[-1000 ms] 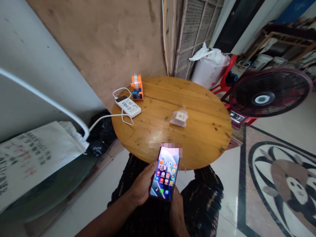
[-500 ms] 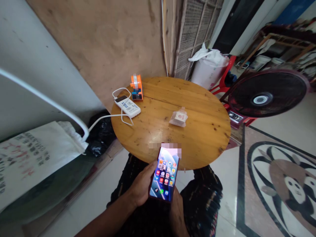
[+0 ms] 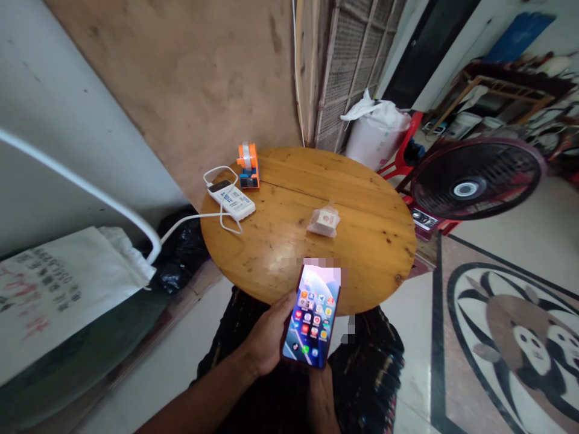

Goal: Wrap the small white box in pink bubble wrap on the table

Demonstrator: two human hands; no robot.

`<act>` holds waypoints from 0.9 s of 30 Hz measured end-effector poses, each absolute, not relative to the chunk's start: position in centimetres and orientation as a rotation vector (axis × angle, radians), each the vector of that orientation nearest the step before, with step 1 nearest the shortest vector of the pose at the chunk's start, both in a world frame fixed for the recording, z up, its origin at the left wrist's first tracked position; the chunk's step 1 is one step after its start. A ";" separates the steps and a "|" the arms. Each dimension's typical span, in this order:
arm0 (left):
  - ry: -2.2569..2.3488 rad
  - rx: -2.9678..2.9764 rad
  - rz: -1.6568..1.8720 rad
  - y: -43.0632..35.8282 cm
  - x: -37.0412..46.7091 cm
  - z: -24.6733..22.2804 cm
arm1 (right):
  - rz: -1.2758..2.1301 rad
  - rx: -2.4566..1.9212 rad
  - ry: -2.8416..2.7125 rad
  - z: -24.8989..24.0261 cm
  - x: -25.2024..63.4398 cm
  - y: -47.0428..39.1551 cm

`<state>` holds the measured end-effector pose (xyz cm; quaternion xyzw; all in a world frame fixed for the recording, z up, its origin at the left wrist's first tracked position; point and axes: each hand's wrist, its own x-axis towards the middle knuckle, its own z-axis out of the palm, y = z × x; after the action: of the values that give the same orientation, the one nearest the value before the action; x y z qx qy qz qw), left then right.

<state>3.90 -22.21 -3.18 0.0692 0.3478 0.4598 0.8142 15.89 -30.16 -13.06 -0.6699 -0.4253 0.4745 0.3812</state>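
Note:
A lit smartphone (image 3: 312, 319) with rows of app icons on its screen is tilted up over my lap, at the table's near edge. My left hand (image 3: 271, 334) grips it along its left side, thumb at the edge. Behind the phone's lower end comes my right hand (image 3: 321, 383); its fingers are hidden by the phone, so I cannot tell how they lie. Beyond the phone, a small box in pinkish bubble wrap (image 3: 324, 221) rests on the round wooden table (image 3: 371, 241).
A white power bank (image 3: 233, 200) with a looped white cable (image 3: 233, 229) lies at the table's left. Behind it stands an orange and blue tape dispenser (image 3: 248, 166). To the right are a dark red fan (image 3: 474, 181) and a white sack (image 3: 377, 132).
The phone and my left hand have shifted slightly right in view. My right hand is now more hidden behind the phone's lower end. The camera has turned a little.

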 end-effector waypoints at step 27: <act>0.770 0.292 1.074 -22.5 1.4 -2.9 | 1.257 -1.611 -1.130 -11.4 15.4 -29.8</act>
<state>1.36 -22.48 -2.91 0.1351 0.3563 0.4969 0.7797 15.43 -29.75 -11.41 -0.6346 -0.4451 0.4953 0.3923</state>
